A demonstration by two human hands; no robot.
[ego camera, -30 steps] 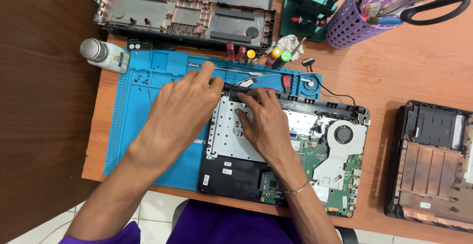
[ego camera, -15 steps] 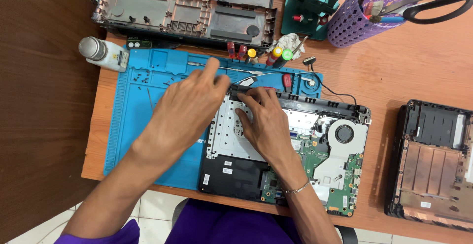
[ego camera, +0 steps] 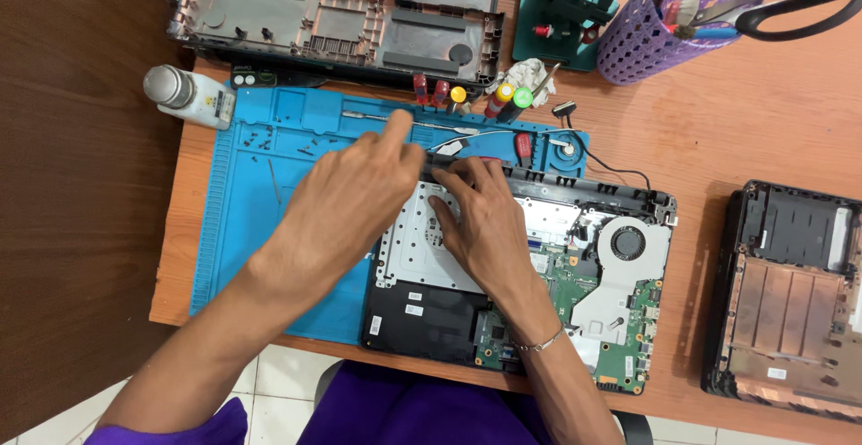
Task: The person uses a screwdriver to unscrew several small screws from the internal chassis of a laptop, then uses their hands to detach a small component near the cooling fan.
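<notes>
An opened laptop chassis [ego camera: 593, 274] lies on the wooden table, partly on a blue repair mat [ego camera: 260, 202]; its green board and round fan show at the right. My left hand [ego camera: 359, 198] rests over the chassis's upper left corner, index finger raised. My right hand [ego camera: 480, 216] lies flat on the pale metal plate, fingers pressing a dark strip along the top edge next to the left hand's fingers. Whether either hand grips that strip is hidden.
Several small screws [ego camera: 260, 140] lie loose on the mat. A white bottle [ego camera: 189, 95] lies at the mat's far left. Screwdrivers [ego camera: 467, 99] lie behind the mat. Black laptop shells sit at the back [ego camera: 332, 14] and right [ego camera: 790, 301]. A purple basket [ego camera: 646, 41] holds scissors.
Both hands stayed at the chassis's top edge. The left hand shifted slightly right and its index finger lifted.
</notes>
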